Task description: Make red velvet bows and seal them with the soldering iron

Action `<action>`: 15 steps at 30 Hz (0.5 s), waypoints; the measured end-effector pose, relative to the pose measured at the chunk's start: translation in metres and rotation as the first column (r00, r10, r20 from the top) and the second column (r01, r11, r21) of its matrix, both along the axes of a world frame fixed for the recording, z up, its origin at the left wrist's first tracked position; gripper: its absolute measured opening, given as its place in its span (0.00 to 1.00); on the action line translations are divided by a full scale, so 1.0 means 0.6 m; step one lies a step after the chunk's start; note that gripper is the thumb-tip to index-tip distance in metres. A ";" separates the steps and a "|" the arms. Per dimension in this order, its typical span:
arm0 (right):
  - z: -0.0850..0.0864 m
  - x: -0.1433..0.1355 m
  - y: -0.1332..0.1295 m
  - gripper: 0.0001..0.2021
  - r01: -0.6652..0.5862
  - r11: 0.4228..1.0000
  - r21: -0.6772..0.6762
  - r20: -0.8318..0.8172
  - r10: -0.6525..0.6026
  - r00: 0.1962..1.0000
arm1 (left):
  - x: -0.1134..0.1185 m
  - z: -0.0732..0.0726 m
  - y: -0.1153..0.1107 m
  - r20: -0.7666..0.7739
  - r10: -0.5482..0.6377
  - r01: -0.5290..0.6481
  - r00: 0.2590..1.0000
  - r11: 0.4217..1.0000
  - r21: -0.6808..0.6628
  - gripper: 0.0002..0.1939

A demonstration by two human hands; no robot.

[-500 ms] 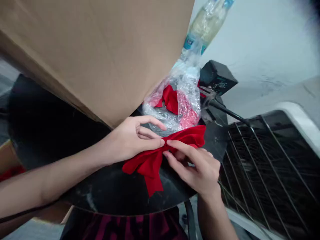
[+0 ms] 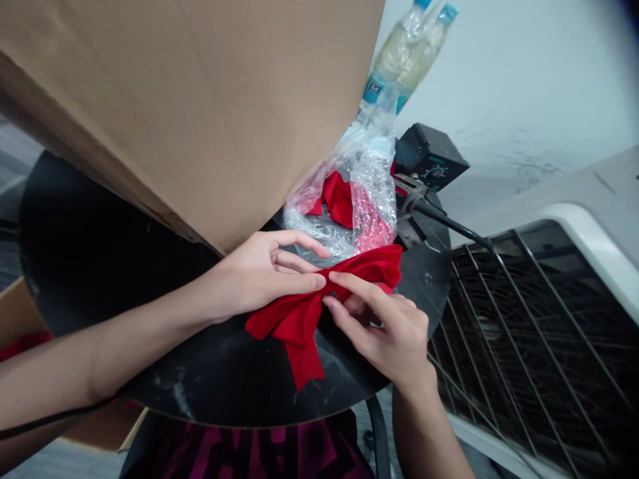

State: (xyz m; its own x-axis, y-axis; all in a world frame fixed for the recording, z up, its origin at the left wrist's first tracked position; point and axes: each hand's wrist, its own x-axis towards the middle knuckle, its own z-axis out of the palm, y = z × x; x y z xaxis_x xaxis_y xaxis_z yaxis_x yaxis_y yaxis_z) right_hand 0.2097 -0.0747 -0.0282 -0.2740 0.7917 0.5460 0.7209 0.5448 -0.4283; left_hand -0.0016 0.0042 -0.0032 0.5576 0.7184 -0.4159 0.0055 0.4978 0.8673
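A red fabric bow [image 2: 294, 322] with loops and notched tails lies tilted over the round black table [image 2: 234, 392]. My left hand [image 2: 264, 276] pinches it at the centre knot from the left, thumb on the fabric and the other fingers curved above. From the right, my right hand [image 2: 384, 322] grips the same knot between thumb and forefinger, its other fingers curled behind. Just beyond the bow sits a clear plastic bag [image 2: 319, 229] with red fabric pieces [image 2: 339, 199] in it. The back of the knot is hidden by my fingers.
A large cardboard box [image 2: 210, 100] fills the upper left. Bottles [image 2: 409, 53] in clear plastic stand behind the bag. A black device with a dial [image 2: 432, 156] and a cable [image 2: 456, 226] sit at the right, near a white-framed grille [image 2: 524, 313]. Another open carton [image 2: 107, 426] is below left.
Both hands keep their pinch at the bow's knot, with only a slight shift of the fingers. The view has moved a little.
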 end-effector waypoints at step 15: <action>0.004 -0.008 -0.010 0.05 0.197 0.980 -0.020 -0.189 -0.197 0.962 | 0.001 -0.009 -0.003 0.171 0.052 -0.068 0.984 0.993 0.093 0.20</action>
State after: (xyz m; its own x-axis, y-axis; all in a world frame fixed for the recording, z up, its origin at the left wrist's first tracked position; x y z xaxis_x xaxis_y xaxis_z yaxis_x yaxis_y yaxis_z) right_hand 0.2050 -0.0808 -0.0258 -0.0046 0.8204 0.5717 0.7196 0.3997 -0.5678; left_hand -0.0009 0.0024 -0.0087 0.5682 0.7852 -0.2462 -0.1712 0.4054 0.8979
